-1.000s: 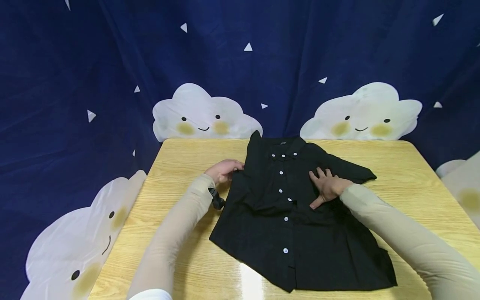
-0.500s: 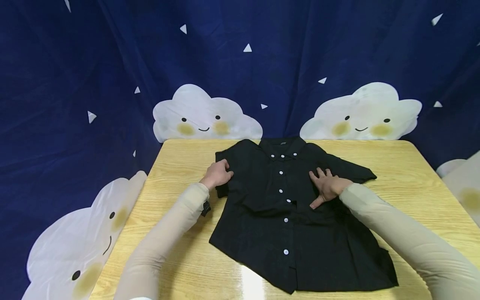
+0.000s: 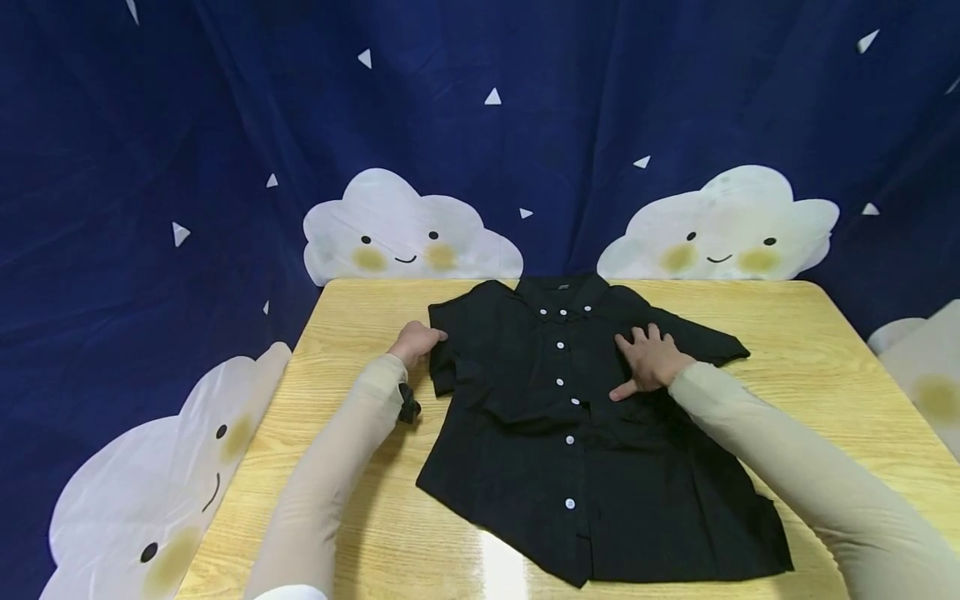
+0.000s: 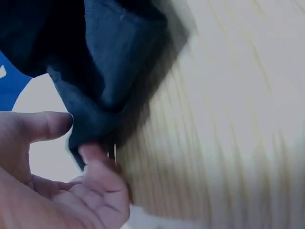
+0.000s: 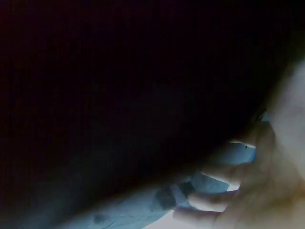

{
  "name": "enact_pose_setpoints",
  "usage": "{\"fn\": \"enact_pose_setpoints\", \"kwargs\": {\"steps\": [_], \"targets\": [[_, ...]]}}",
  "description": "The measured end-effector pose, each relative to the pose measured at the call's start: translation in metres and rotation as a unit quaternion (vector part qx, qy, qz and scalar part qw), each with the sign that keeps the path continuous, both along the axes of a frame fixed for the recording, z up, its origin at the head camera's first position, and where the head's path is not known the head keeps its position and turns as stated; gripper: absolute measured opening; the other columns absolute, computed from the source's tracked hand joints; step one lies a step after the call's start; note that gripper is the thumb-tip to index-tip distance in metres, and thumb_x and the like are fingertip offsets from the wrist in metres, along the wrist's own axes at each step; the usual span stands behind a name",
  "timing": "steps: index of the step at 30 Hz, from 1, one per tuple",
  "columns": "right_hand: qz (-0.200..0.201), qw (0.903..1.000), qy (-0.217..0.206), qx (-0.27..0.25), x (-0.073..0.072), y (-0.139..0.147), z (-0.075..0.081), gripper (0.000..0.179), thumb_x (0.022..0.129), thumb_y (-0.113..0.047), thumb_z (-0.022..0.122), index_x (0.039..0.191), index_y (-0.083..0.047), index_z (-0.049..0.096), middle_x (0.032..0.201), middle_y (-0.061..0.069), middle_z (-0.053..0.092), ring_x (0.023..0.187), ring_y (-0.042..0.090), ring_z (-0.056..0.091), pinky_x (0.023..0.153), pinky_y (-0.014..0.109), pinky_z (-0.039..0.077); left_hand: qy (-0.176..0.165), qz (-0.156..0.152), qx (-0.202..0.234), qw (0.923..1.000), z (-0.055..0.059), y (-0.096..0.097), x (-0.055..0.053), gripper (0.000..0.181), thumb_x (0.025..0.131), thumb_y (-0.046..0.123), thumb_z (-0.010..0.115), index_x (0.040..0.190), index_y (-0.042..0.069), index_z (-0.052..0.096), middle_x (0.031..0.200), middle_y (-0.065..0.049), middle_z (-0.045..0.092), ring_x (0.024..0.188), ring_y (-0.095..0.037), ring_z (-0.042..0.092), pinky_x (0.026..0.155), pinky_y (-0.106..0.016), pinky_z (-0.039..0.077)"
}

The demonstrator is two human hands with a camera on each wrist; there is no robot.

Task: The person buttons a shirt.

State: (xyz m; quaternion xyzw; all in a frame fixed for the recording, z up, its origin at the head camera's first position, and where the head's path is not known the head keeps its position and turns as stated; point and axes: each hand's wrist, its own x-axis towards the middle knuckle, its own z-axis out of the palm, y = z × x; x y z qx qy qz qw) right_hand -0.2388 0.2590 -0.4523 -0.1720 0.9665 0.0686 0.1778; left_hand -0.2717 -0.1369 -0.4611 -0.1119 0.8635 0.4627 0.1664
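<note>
A black short-sleeved button-up shirt (image 3: 517, 450) lies front up on the wooden table, its collar toward the far edge and white buttons down the middle. At the left sleeve's edge, my left hand (image 3: 417, 342) holds the cloth. The left wrist view shows the thumb (image 4: 57, 125) on one side of the black sleeve (image 4: 95, 109) and curled fingers (image 4: 102, 179) on the other. My right hand (image 3: 651, 360) rests with spread fingers on the right chest of the shirt. Much of the right wrist view is dark, with several fingers (image 5: 209, 200) showing at lower right.
The wooden table (image 3: 795, 350) has bare surface on both sides of the shirt. A dark blue curtain (image 3: 435, 108) with white cloud faces hangs behind and to the left. A small black device (image 3: 408, 404) sits at the left wrist.
My left hand has drawn the left sleeve outward from its folded-in position, so it now lies spread to the left. The right hand has shifted slightly up the shirt.
</note>
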Motion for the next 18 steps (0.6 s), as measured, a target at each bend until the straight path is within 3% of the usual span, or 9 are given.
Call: {"fn": "enact_pose_setpoints", "kwargs": {"steps": [3, 4, 5, 10, 12, 13, 16, 18], "targets": [[-0.02, 0.9996, -0.017, -0.005, -0.004, 0.0, -0.001, 0.124, 0.06, -0.076, 0.067, 0.147, 0.003, 0.025, 0.146, 0.036, 0.016, 0.13, 0.061, 0.008, 0.096, 0.072, 0.019, -0.013, 0.024, 0.041, 0.9988, -0.002, 0.0, -0.002, 0.035, 0.091, 0.015, 0.058, 0.063, 0.013, 0.038, 0.052, 0.003, 0.029, 0.044, -0.014, 0.029, 0.049, -0.028, 0.029], [-0.026, 0.9992, -0.029, -0.008, -0.006, 0.001, -0.001, 0.126, 0.06, -0.077, 0.066, 0.148, 0.002, 0.022, 0.147, 0.036, 0.012, 0.131, 0.061, 0.005, 0.095, 0.073, 0.018, -0.01, 0.028, 0.047, 0.9985, -0.002, -0.001, -0.002, 0.034, 0.092, 0.016, 0.057, 0.065, 0.013, 0.036, 0.058, 0.001, 0.036, 0.05, -0.015, 0.034, 0.053, -0.029, 0.031], [-0.03, 0.9987, -0.039, -0.011, -0.007, 0.001, -0.001, 0.127, 0.06, -0.077, 0.066, 0.148, 0.002, 0.021, 0.147, 0.036, 0.011, 0.13, 0.061, 0.004, 0.094, 0.074, 0.019, -0.001, 0.032, 0.048, 0.9983, -0.001, -0.003, -0.002, 0.034, 0.092, 0.016, 0.057, 0.066, 0.013, 0.035, 0.066, -0.003, 0.047, 0.057, -0.017, 0.038, 0.057, -0.03, 0.033], [-0.038, 0.9967, -0.071, -0.005, -0.015, 0.001, 0.001, 0.129, 0.06, -0.079, 0.065, 0.149, 0.001, 0.016, 0.148, 0.035, 0.01, 0.13, 0.061, 0.007, 0.089, 0.075, 0.025, 0.057, 0.035, 0.017, 0.9976, 0.003, -0.011, -0.002, 0.036, 0.093, 0.017, 0.054, 0.067, 0.012, 0.031, 0.075, -0.006, 0.044, 0.059, -0.02, 0.036, 0.062, -0.031, 0.032], [-0.045, 0.996, -0.077, -0.003, -0.019, 0.0, 0.001, 0.131, 0.059, -0.079, 0.066, 0.15, 0.0, 0.015, 0.148, 0.034, 0.01, 0.131, 0.06, 0.007, 0.088, 0.075, 0.026, 0.053, 0.023, 0.01, 0.9983, 0.003, -0.012, -0.003, 0.034, 0.096, 0.019, 0.05, 0.07, 0.011, 0.031, 0.066, -0.004, 0.028, 0.051, -0.018, 0.027, 0.056, -0.03, 0.029], [-0.047, 0.9956, -0.08, -0.004, -0.02, -0.001, 0.001, 0.131, 0.058, -0.078, 0.066, 0.15, 0.0, 0.014, 0.148, 0.034, 0.009, 0.131, 0.06, 0.006, 0.088, 0.075, 0.026, 0.044, 0.012, 0.011, 0.9989, 0.002, -0.013, -0.003, 0.032, 0.098, 0.021, 0.048, 0.073, 0.01, 0.03, 0.067, -0.005, 0.028, 0.052, -0.019, 0.027, 0.055, -0.031, 0.028], [-0.048, 0.9952, -0.085, -0.005, -0.024, -0.001, 0.0, 0.132, 0.058, -0.078, 0.067, 0.15, 0.001, 0.013, 0.148, 0.035, 0.01, 0.13, 0.06, 0.007, 0.091, 0.074, 0.025, 0.005, -0.031, 0.025, 0.9992, 0.001, -0.018, -0.002, 0.024, 0.099, 0.026, 0.045, 0.087, 0.007, 0.037, 0.082, -0.008, 0.038, 0.063, -0.018, 0.035, 0.059, -0.031, 0.033], [-0.045, 0.9956, -0.083, -0.005, -0.025, -0.002, 0.001, 0.133, 0.058, -0.078, 0.066, 0.149, 0.003, 0.014, 0.146, 0.036, 0.011, 0.129, 0.062, 0.009, 0.092, 0.073, 0.024, -0.014, -0.07, 0.04, 0.9967, 0.001, -0.023, -0.001, 0.024, 0.097, 0.025, 0.049, 0.105, 0.003, 0.041, 0.099, -0.014, 0.045, 0.072, -0.021, 0.042, 0.064, -0.033, 0.039]]}}
